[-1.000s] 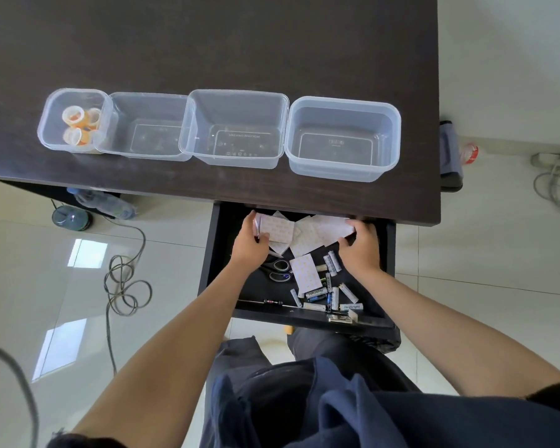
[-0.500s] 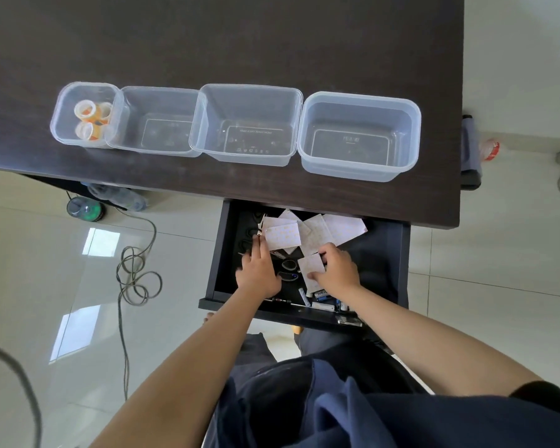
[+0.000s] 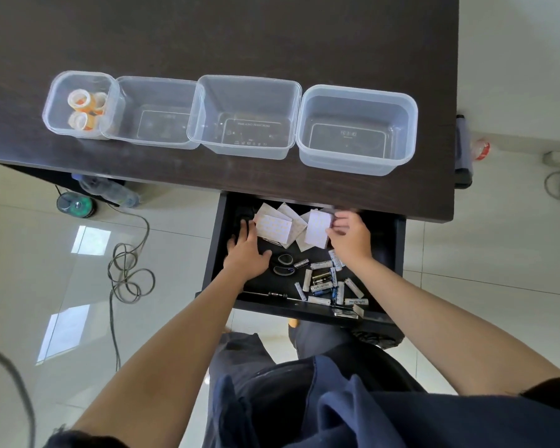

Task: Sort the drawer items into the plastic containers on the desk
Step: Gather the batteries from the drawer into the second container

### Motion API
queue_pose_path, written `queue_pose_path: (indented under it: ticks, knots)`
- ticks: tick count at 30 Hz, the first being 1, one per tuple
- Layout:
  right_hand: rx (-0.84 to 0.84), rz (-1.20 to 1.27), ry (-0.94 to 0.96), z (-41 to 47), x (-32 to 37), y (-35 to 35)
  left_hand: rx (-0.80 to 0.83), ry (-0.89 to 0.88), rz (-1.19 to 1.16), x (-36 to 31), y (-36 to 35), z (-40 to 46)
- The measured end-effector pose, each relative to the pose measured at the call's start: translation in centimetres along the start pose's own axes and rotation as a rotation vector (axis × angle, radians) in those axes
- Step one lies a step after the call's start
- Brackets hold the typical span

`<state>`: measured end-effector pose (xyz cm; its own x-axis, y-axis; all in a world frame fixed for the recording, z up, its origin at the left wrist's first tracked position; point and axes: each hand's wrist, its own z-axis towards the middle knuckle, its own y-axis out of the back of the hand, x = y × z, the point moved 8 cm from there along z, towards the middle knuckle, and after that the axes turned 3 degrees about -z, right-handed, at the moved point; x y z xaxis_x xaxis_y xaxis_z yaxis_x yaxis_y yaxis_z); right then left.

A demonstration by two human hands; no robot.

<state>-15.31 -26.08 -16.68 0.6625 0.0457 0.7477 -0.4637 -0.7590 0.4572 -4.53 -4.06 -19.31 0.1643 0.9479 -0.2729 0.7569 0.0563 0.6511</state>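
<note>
while the left hand [image 3: 244,253] lies flat with fingers spread beside the sticker sheets [image 3: 277,229] in the open drawer [image 3: 396,250], the right hand [image 3: 349,239] pinches 1 white sheet [image 3: 317,229], batteries [image 3: 324,281] just below its wrist.

Back of the drawer [image 3: 385,227] hidden under the tabletop [image 3: 240,33]; left hand [image 3: 244,253] covers part of the scissors [image 3: 283,265]; battery [image 3: 320,279] labels too small to read
</note>
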Motion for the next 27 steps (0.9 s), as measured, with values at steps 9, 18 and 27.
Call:
queue_pose_path:
  ticks: [9,18,27]
  knots:
    - [0.157,-0.475,0.022,-1.5,-4.8,0.6,-0.314,-0.135,-0.234,-3.3,1.2,-3.3]
    - [0.358,-0.741,0.126,-2.9,-5.3,-1.4,0.031,-0.375,-0.066,-8.7,-4.9,-3.5]
    - [0.593,-1.009,0.207,-5.5,-6.2,-4.6,0.32,-0.21,0.089,-6.3,-9.0,-3.5]
